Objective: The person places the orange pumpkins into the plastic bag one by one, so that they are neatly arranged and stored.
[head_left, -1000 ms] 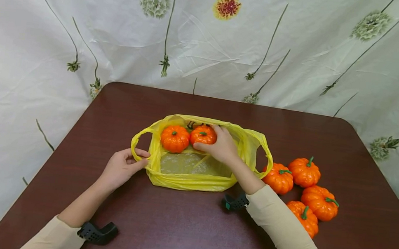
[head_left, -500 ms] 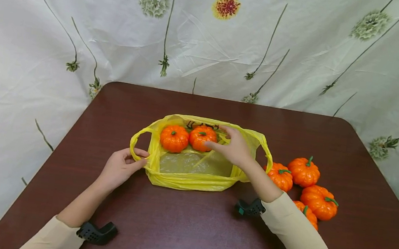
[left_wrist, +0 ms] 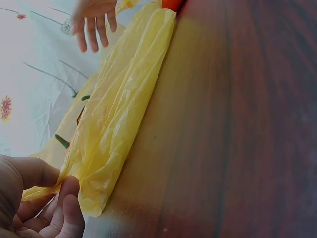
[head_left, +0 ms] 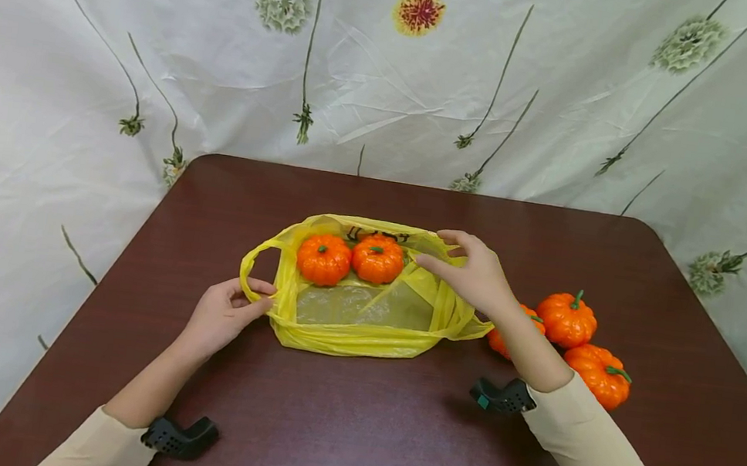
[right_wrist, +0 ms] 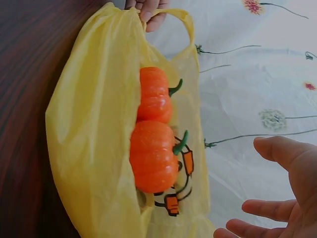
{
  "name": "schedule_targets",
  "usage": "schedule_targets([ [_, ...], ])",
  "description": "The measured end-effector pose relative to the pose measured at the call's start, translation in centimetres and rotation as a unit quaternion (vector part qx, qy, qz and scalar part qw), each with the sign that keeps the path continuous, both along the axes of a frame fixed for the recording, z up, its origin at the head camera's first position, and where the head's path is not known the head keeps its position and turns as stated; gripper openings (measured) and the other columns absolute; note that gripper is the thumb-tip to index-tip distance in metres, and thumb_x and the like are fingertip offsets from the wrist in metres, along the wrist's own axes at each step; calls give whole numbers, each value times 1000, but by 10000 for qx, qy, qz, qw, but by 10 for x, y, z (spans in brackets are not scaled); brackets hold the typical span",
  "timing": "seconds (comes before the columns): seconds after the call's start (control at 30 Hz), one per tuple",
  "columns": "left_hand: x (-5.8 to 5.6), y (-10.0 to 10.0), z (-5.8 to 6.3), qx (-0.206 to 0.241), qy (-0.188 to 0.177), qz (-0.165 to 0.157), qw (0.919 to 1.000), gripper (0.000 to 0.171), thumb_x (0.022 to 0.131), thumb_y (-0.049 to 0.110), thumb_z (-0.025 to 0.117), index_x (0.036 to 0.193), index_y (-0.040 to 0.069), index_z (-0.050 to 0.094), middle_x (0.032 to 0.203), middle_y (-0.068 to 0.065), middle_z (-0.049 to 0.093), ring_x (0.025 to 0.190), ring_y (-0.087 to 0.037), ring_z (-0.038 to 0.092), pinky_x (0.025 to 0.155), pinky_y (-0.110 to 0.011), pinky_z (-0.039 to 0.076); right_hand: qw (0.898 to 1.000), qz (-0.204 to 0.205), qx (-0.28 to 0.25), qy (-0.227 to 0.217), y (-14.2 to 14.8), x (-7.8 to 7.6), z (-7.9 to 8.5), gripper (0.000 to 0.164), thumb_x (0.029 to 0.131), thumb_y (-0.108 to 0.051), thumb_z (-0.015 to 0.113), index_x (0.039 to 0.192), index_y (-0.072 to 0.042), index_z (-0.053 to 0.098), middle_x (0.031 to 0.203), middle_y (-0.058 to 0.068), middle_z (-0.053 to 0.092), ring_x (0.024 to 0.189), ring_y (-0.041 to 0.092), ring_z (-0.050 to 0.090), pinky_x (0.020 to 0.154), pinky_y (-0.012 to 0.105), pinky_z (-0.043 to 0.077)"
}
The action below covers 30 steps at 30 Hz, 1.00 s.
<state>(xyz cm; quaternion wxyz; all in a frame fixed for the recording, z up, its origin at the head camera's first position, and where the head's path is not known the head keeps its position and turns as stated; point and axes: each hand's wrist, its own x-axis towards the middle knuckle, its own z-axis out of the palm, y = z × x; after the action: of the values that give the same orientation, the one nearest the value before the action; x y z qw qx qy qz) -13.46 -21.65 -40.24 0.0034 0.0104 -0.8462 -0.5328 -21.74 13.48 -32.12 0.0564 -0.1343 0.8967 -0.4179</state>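
Note:
A yellow plastic bag (head_left: 353, 342) lies spread with its mouth facing up in the head view. Inside it, side by side at the back left, sit two orange pumpkins (head_left: 323, 259) with green stems. My left hand (head_left: 223, 316) pinches the bag's left handle between thumb and fingers, as the left wrist view (left_wrist: 44, 198) also has it. Over the bag's right end hangs my right hand (head_left: 477, 273), fingers spread and holding nothing. In the right wrist view the right hand (right_wrist: 282, 193) is apart from the pumpkin (right_wrist: 154, 156) nearest it.
To the right of the bag, several more pumpkins (head_left: 566, 319) rest on the dark brown table (head_left: 350, 424), partly hidden by my right forearm. A white cloth (head_left: 228, 52) with printed flowers hangs behind the table. Black wrist cameras (head_left: 180, 436) sit on both wrists.
My right hand has let go of the right pumpkin inside the bag and moved right, to the bag's right end. The left hand keeps its hold on the handle.

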Motion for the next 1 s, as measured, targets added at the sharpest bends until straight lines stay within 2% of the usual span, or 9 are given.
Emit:
schedule_targets([
  [0.23,0,0,1,46,-9,-15,10000,26,92,14,68,111,-4,66,97,-14,68,75,-19,63,65,-21,49,9997,-230,-75,-10,21,6,8,65,88,-48,69,140,-13,51,139,7,51,121,29,51,90,47,48],
  [0.43,0,0,0,39,-67,-3,10000,27,93,15,67,111,-4,66,97,-13,67,75,-19,62,65,-21,49,9992,-364,-65,157,40,9,11,64,89,-48,67,139,-11,52,132,11,54,115,28,55,86,46,48],
  [0.77,0,0,1,12,-67,1,10000,27,93,16,67,112,-3,66,97,-13,67,75,-18,62,65,-22,48,9970,-708,16,301,74,20,24,63,92,-49,62,139,-8,51,132,17,54,118,34,52,91,52,44],
  [1.0,0,1,1,21,-38,0,10000,26,92,15,67,111,-4,66,95,-12,67,73,-20,61,64,-22,48,9948,-995,51,228,105,25,20,65,94,-48,59,141,-5,49,133,20,53,120,38,49,94,53,40],
])
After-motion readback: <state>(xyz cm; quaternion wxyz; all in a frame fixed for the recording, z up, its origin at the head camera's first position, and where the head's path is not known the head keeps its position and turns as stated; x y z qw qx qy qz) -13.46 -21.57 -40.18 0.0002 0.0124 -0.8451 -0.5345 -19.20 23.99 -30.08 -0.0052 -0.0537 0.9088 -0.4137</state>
